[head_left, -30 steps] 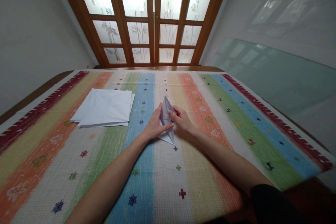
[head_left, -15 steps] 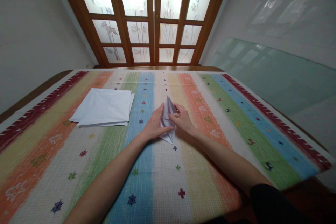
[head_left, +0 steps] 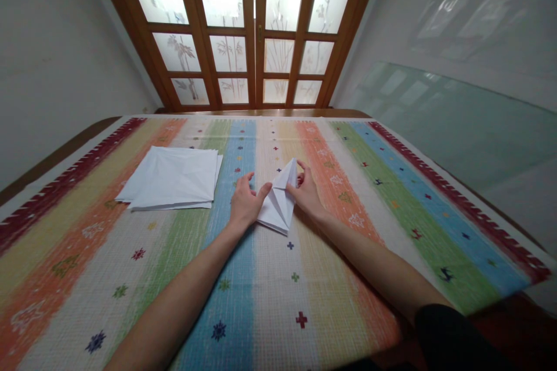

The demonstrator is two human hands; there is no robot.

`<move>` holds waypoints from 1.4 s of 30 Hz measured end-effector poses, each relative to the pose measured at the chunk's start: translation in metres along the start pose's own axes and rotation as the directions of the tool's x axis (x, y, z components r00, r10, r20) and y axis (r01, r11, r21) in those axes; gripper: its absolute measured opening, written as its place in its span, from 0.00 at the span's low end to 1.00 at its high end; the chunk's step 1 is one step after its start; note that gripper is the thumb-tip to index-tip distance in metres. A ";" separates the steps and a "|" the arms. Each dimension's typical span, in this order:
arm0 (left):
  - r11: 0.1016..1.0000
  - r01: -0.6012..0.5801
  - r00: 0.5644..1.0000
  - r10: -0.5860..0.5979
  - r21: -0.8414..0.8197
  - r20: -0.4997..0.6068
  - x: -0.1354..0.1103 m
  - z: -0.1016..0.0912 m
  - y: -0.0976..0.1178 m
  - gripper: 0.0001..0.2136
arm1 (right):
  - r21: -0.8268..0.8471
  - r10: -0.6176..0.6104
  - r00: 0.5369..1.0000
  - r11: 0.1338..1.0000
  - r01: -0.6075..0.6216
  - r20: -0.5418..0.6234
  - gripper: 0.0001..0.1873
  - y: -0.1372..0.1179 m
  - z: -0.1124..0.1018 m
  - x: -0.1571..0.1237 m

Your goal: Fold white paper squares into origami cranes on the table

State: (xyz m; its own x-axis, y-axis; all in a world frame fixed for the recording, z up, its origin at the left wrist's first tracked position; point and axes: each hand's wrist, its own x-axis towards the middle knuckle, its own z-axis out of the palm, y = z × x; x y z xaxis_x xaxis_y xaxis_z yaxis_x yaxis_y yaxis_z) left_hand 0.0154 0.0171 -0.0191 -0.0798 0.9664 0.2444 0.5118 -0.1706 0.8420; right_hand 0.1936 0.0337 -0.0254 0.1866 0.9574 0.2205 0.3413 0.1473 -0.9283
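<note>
A sheet of white paper (head_left: 281, 200), folded into a pointed shape with several creases, is at the middle of the table. Its tip points away from me and leans right. My right hand (head_left: 307, 192) pinches its right edge, thumb on top and fingers behind. My left hand (head_left: 247, 200) is at the paper's left side with thumb and fingers spread apart. The left thumb tip is at the paper's left edge; whether it presses there I cannot tell.
A small stack of white paper sheets (head_left: 174, 177) lies to the left. Under everything is a striped tablecloth (head_left: 235, 295). Beyond the table's far edge stand wooden doors with glass panes (head_left: 220, 0). A glass panel (head_left: 456, 127) leans along the right wall.
My left hand has opened and moved left, off the paper's side. The folded paper has turned, its tip swinging right, and more of its white face shows. My right hand keeps its hold.
</note>
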 end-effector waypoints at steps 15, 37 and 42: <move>0.992 -0.047 0.995 0.058 -0.118 0.085 -0.013 0.001 0.024 0.36 | 0.126 -0.030 0.997 0.992 0.020 0.075 0.35 0.001 0.010 -0.009; 0.891 -0.437 0.892 0.411 0.127 0.188 -0.021 0.010 0.005 0.37 | -0.187 -0.218 0.953 0.948 0.259 0.212 0.10 -0.007 0.007 -0.011; 0.912 -0.408 0.912 0.405 0.042 0.065 -0.010 0.007 -0.006 0.33 | -0.253 -0.400 0.880 0.851 0.460 0.255 0.12 -0.001 0.003 -0.010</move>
State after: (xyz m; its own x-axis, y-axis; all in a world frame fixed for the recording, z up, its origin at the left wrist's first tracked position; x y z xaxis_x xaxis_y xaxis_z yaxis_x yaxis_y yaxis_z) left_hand 0.0189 0.0102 -0.0302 0.1904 0.8247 0.5325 0.5355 -0.5419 0.6477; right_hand 0.1889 0.0242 -0.0274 -0.2074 0.8474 0.4888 0.6095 0.5028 -0.6129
